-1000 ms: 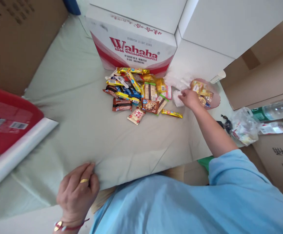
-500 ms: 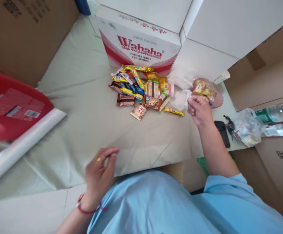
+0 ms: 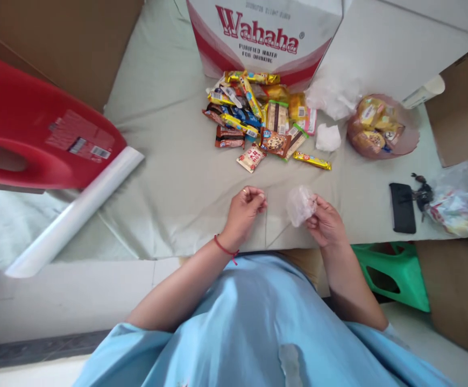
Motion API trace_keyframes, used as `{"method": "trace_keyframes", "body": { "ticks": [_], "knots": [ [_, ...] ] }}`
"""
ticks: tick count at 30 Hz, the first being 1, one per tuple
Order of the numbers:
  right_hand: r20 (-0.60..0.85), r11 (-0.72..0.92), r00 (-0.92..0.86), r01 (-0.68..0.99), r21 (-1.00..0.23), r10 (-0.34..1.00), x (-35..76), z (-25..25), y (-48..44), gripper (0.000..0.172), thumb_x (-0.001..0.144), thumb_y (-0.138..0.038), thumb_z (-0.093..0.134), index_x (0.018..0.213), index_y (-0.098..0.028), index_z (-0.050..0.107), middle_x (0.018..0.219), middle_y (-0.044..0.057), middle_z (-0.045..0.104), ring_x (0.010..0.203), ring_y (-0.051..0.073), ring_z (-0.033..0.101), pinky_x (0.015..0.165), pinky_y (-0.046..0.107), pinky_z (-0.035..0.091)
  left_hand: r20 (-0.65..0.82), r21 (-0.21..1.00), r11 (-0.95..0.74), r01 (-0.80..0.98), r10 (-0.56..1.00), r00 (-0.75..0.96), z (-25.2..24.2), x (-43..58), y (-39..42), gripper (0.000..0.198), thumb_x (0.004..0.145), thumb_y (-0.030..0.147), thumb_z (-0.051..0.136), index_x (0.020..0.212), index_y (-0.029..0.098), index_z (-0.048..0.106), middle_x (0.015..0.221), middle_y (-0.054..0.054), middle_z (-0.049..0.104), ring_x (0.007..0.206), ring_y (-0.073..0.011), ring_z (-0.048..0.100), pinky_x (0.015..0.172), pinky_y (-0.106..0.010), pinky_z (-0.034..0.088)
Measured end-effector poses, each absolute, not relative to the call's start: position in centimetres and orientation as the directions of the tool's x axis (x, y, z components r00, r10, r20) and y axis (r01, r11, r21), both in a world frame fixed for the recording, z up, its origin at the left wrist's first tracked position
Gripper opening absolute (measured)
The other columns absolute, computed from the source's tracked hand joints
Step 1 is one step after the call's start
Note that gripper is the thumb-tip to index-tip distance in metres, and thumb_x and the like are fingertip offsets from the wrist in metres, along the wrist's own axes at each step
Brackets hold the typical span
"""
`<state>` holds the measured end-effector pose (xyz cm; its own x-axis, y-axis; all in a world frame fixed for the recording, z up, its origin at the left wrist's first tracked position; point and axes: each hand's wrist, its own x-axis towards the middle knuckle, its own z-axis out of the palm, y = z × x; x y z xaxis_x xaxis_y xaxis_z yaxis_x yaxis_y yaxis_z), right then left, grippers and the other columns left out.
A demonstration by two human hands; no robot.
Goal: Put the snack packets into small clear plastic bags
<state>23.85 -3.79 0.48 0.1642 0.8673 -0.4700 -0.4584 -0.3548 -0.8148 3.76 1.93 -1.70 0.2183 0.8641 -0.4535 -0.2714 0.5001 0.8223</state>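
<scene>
My right hand (image 3: 326, 221) pinches a crumpled clear plastic bag (image 3: 299, 206) just above the front part of the cloth-covered table (image 3: 169, 215). To its left, my left hand (image 3: 245, 210) has its fingers curled together, with nothing visible in them. Beyond both hands lies a heap of wrapped snacks: yellow-wrapped sticks (image 3: 312, 160), a brown cookie packet (image 3: 275, 141) and a cream-coloured packet (image 3: 251, 157). A folded white plastic bag (image 3: 328, 137) rests right of the heap, with more thin bags (image 3: 333, 97) behind it. The pink translucent bowl (image 3: 409, 141) holds several wrapped snacks.
A Wahaha carton (image 3: 213, 54) stands behind the heap. At left are a red plastic container (image 3: 36, 134) and a white roll (image 3: 76, 212). On the right lie a black phone (image 3: 402, 208), keys (image 3: 423, 192), a filled plastic bag (image 3: 463, 199) and a paper cup (image 3: 425, 91). A green stool (image 3: 403, 274) is below.
My right hand has drawn a clear bag from beside the bowl back toward me. My left hand has moved forward and right, closer to it. The view has shifted.
</scene>
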Motion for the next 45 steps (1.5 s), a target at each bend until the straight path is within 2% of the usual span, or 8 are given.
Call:
{"method": "trace_keyframes", "body": {
  "ticks": [6,11,22,25,29,35,41,45],
  "knots": [
    [-0.384,-0.28,0.244,-0.371,-0.885,0.89,22.2,0.8,-3.3,0.04,0.069,-0.044,0.094,0.083,-0.023,0.063,0.064,-0.009,0.049,0.045,0.003,0.031,0.042,0.019,0.024,-0.362,0.897,0.422,-0.132,0.872,0.329,-0.5,4.3,-0.2,0.059,0.063,0.043,0.097,0.108,0.021,0.066,0.122,-0.01,0.069,0.109,-0.0244,0.069,0.087,-0.034,0.057],
    [-0.396,-0.342,0.126,-0.314,-0.886,0.91,21.1,0.8,-2.9,0.039,0.071,-0.048,0.093,0.083,-0.021,0.068,0.061,-0.007,0.051,0.047,0.004,0.034,0.045,0.021,0.025,-0.342,0.899,0.398,-0.182,0.899,0.274,-1.4,3.2,-0.2,0.034,0.077,0.048,0.085,0.083,0.02,0.068,0.081,0.0,0.068,0.08,-0.0155,0.063,0.079,-0.03,0.053],
    [-0.359,-0.331,0.172,-0.174,-0.928,0.917,24.0,-0.3,-4.6,0.039,0.078,-0.056,0.087,0.088,-0.022,0.07,0.069,-0.004,0.06,0.053,0.008,0.039,0.049,0.023,0.03,-0.498,0.726,0.52,-0.45,0.849,0.178,-1.7,0.7,-0.4,0.046,0.066,0.044,0.095,0.087,0.022,0.061,0.088,0.004,0.065,0.084,-0.0126,0.063,0.082,-0.031,0.06],
    [-0.196,-0.196,0.326,-0.035,-0.98,0.925,23.7,-0.6,-4.9,0.036,0.09,-0.059,0.076,0.099,-0.025,0.071,0.089,0.001,0.067,0.069,0.012,0.053,0.06,0.025,0.045,-0.435,0.806,0.453,-0.382,0.89,0.138,-1.9,1.0,-0.7,0.047,0.068,0.049,0.094,0.086,0.021,0.062,0.086,0.003,0.066,0.082,-0.012,0.063,0.08,-0.028,0.057],
    [-0.133,-0.139,0.269,0.003,-0.99,0.954,22.4,-0.8,-4.3,0.056,0.079,-0.059,0.087,0.122,-0.03,0.069,0.119,0.005,0.07,0.104,0.019,0.063,0.08,0.029,0.055,-0.378,0.855,0.414,-0.311,0.91,0.172,-1.9,1.6,-1.2,0.043,0.07,0.047,0.092,0.086,0.022,0.061,0.084,0.003,0.066,0.079,-0.0123,0.063,0.083,-0.028,0.056],
    [-0.224,-0.217,0.137,-0.068,-0.974,0.965,20.7,-1.1,-3.5,0.034,0.082,-0.056,0.083,0.086,-0.024,0.074,0.068,-0.003,0.061,0.064,0.013,0.053,0.064,0.027,0.045,-0.443,0.755,0.491,-0.435,0.871,0.215,-1.5,1.1,-1.4,0.031,0.067,0.029,0.08,0.087,0.024,0.058,0.093,0.001,0.066,0.092,-0.0168,0.065,0.088,-0.035,0.06],
    [-0.201,-0.201,-0.003,-0.014,-0.98,0.98,21.0,-0.3,-4.0,0.028,0.083,-0.05,0.084,0.089,-0.023,0.078,0.073,-0.002,0.063,0.069,0.013,0.053,0.066,0.026,0.042,-0.44,0.816,0.452,-0.361,0.89,0.121,-0.9,-0.2,-0.6,0.043,0.081,0.049,0.076,0.116,0.027,0.065,0.114,-0.005,0.071,0.098,-0.0193,0.067,0.075,-0.028,0.053],
    [-0.19,-0.19,0.013,-0.026,-0.982,0.982,21.6,-0.1,-4.6,0.028,0.084,-0.049,0.084,0.09,-0.023,0.078,0.076,-0.002,0.065,0.071,0.013,0.054,0.069,0.027,0.044,-0.44,0.878,0.462,-0.121,0.881,0.175,-1.3,0.1,0.1,0.031,0.075,0.04,0.085,0.094,0.02,0.072,0.087,-0.001,0.071,0.077,-0.0138,0.062,0.071,-0.025,0.048]
  ]
}}
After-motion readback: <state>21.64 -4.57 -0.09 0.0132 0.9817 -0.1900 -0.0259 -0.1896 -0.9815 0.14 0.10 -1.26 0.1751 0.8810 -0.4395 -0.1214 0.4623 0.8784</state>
